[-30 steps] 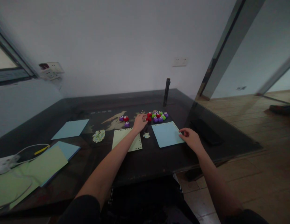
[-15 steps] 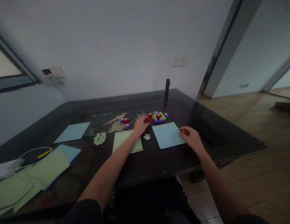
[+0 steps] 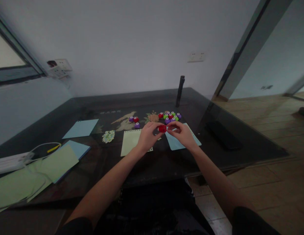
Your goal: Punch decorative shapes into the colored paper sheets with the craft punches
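We hold a little red paper punch (image 3: 162,128) up between our two hands, just above the dark glass surface (image 3: 147,169); our left hand (image 3: 147,136) pinches its left side with the fingers closed on it, and our right hand (image 3: 182,134) pinches its right side the same way. The punch is off the surface, over the gap between the green sheet (image 3: 133,141) and the blue sheet (image 3: 176,141); the blue sheet lies right under our right hand, and it is too dim to tell if that hand also holds the sheet's edge.

The punch is small and smooth, so it could slip out if either hand lets go too soon; then it would drop on the glass and might bounce away. Behind our hands sits a bunch of red, green and purple punches (image 3: 170,116); a wide elbow or a quick reach could knock them and send them rolling. Three more punches (image 3: 134,120) sit to the left, near a small pile of paper bits (image 3: 108,136); a puff of air or a sleeve could scatter those bits. The black post (image 3: 180,91) stands at the back and could tip if we bump it.
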Action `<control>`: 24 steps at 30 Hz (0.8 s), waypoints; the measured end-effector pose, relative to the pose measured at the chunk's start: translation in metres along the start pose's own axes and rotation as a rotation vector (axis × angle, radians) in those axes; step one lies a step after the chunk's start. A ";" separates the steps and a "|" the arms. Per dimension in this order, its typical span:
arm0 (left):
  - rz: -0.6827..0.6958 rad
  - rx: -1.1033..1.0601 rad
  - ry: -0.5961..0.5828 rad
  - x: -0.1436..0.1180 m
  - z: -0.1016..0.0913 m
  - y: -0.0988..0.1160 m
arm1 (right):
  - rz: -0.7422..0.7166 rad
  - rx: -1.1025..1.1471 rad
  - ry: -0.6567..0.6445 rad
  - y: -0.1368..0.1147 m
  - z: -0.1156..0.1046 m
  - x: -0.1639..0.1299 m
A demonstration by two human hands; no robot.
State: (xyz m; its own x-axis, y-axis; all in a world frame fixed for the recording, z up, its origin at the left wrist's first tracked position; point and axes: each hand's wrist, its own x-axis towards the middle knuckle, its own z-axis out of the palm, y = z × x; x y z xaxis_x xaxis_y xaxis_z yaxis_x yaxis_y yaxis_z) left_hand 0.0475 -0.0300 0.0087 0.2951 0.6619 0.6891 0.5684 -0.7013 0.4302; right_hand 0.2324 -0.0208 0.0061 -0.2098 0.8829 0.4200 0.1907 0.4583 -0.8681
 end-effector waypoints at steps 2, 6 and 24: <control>0.009 -0.007 0.002 -0.001 -0.001 0.002 | -0.007 0.039 0.023 0.001 0.003 -0.004; 0.026 -0.023 0.010 -0.002 -0.001 0.003 | -0.012 0.081 0.034 0.003 0.004 -0.010; -0.006 -0.091 0.046 -0.003 -0.001 0.010 | -0.094 0.075 0.013 -0.002 0.002 -0.015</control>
State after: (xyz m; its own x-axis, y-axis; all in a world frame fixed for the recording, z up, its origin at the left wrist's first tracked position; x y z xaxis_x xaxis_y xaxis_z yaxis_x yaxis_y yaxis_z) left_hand 0.0515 -0.0396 0.0116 0.2549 0.6546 0.7117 0.4976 -0.7199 0.4839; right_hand 0.2332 -0.0350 0.0006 -0.2110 0.8378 0.5035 0.0979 0.5306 -0.8419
